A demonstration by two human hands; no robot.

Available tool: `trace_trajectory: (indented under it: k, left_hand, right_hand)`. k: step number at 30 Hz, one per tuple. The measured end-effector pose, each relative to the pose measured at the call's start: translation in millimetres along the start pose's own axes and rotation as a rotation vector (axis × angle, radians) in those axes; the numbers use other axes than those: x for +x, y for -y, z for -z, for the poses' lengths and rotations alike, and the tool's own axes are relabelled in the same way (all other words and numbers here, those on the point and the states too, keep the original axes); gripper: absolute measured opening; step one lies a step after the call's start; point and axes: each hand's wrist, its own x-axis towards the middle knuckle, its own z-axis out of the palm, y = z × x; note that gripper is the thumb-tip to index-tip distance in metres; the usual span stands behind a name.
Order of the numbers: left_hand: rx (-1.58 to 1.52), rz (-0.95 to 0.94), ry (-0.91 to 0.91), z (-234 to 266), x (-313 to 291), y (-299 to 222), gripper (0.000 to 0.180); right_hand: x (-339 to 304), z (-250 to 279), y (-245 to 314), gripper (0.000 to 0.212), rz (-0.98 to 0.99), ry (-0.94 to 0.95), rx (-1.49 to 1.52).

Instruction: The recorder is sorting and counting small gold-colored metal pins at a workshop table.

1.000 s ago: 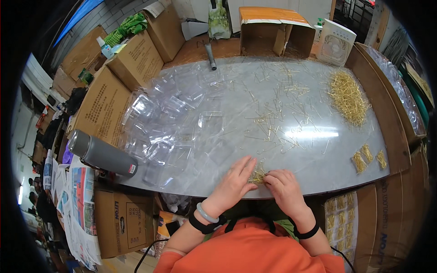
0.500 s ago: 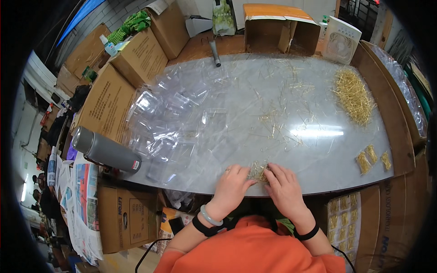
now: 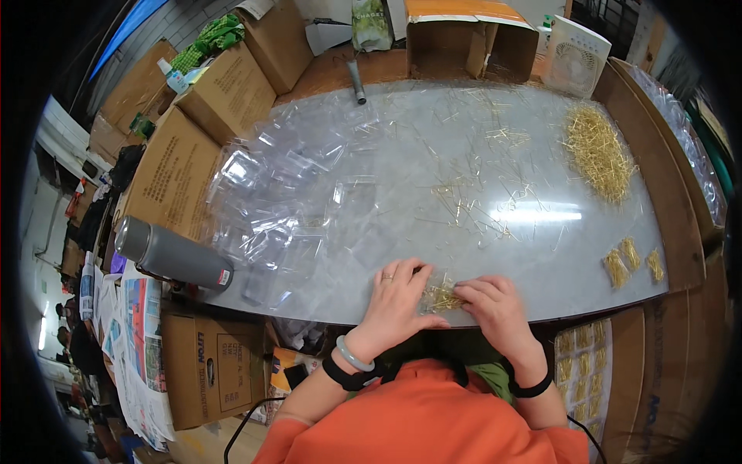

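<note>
At the table's near edge, a small clear plastic box (image 3: 434,284) holds thin gold wire pins (image 3: 444,297). My left hand (image 3: 396,300) curves around the box's left side, fingers at the far edge and thumb at the near edge. From the right, my right hand (image 3: 497,311) reaches in with fingers drawn together at the ends of the pins; its fingertips are partly hidden. More loose gold pins (image 3: 464,203) lie scattered across the table beyond my hands. Many empty clear plastic boxes (image 3: 270,220) are heaped to the left.
A large pile of gold pins (image 3: 597,151) lies far right, with several small bundles (image 3: 616,268) nearer. A grey bottle (image 3: 178,255) stands left. Cardboard boxes (image 3: 176,166) border the left side; an orange-topped carton (image 3: 471,39) and white fan (image 3: 576,60) stand behind. A tray of bundles (image 3: 581,371) sits below right.
My left hand has shifted up along the box with its fingers stretched further over the far edge. My right hand has moved slightly right, its fingers drawn together. The view has shifted slightly.
</note>
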Motion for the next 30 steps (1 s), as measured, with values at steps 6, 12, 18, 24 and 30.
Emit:
trace_trajectory:
  k: [6, 12, 18, 24, 30]
  left_hand:
    - [-0.066, -0.158, 0.044, -20, 7, 13, 0.064]
    - [-0.123, -0.293, 0.045, -24, 10, 7, 0.066]
    - [-0.179, -0.131, 0.065, -35, 10, 10, 0.063]
    - [-0.216, -0.137, -0.062, -40, -1, 17, 0.053]
    - [-0.058, -0.174, -0.048, -35, 1, 10, 0.054]
  right_hand:
    - [-5, -20, 4, 0.036, -0.034, -0.148, -0.016]
    - [-6, -16, 19, 0.063, -0.187, -0.114, 0.033]
    - [9, -22, 17, 0.083, -0.193, -0.003, 0.418]
    - [16, 4, 1, 0.071, -0.027, 0.129, 0.012]
    - [3, -6, -3, 0.057, -0.17, 0.02, 0.181]
